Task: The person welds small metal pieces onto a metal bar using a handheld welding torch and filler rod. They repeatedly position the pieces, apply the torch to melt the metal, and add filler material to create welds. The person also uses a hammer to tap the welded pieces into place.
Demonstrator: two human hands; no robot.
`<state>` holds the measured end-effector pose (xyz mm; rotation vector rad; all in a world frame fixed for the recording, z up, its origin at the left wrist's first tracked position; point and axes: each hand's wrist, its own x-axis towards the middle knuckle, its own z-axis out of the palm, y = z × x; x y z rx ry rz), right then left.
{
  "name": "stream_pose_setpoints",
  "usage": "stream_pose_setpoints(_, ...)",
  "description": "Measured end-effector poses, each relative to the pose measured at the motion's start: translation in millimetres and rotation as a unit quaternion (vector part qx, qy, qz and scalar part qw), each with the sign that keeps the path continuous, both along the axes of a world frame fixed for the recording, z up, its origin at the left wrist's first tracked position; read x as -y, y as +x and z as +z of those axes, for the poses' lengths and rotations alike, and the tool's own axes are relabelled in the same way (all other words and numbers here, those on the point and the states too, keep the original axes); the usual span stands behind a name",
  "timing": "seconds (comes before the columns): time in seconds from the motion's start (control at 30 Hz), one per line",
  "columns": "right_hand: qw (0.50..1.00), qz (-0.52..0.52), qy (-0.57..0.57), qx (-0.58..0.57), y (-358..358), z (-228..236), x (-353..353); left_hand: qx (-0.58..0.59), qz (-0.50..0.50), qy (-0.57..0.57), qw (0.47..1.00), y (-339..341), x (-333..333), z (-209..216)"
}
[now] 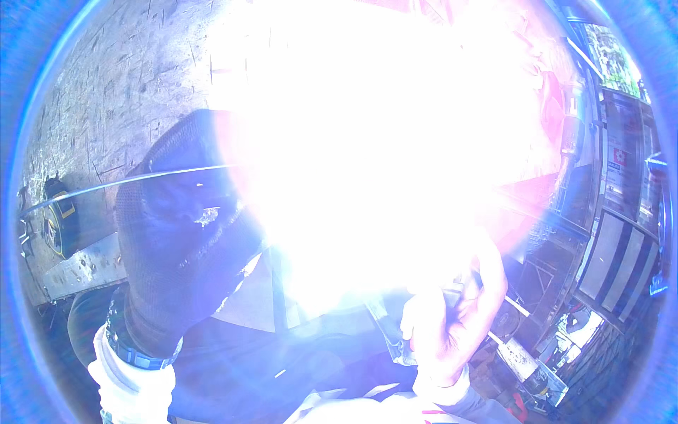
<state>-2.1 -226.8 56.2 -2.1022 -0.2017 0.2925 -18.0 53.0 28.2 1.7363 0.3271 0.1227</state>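
A thin rod (92, 189) crosses the dark-gloved left hand (176, 233) and enters a strong white glare (374, 155), where its far end is hidden. I cannot tell how firmly the left grip is closed. The bare right hand (459, 311) has curled fingers at the lower border of the glare; what its grip holds, I also cannot tell. In my judgement, the 2 hands should be steady, the rod fed slowly at a low angle, and the bare skin better be gloved.
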Motion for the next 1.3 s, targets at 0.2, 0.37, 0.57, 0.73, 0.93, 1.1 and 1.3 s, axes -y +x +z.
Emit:
stream_pose_setpoints(0.2,0.999,-0.018,0.043,0.010,2,-2,-5,0.028,-0.013,-0.089,0.996,3,5,2)
stream_pose_setpoints(0.37,0.995,-0.039,0.089,-0.037,1,4,-9,0.047,0.010,-0.099,0.994,7,7,-1)
stream_pose_setpoints(0.57,0.996,-0.036,0.070,-0.037,-2,2,-8,0.013,-0.006,-0.020,1.000,6,5,3)
stream_pose_setpoints(0.73,0.995,0.035,-0.051,0.073,0,-8,4,0.014,-0.011,-0.053,0.998,2,3,3)
stream_pose_setpoints(0.93,0.999,0.027,0.009,0.020,0,-3,4,0.009,-0.011,-0.098,0.995,0,1,1)
stream_pose_setpoints(1.1,0.996,-0.035,0.077,-0.039,-1,6,-9,0.048,0.003,-0.137,0.989,4,6,0)
stream_pose_setpoints(1.3,0.995,-0.032,0.079,-0.043,-1,5,-9,0.029,0.004,-0.098,0.995,3,6,-1)
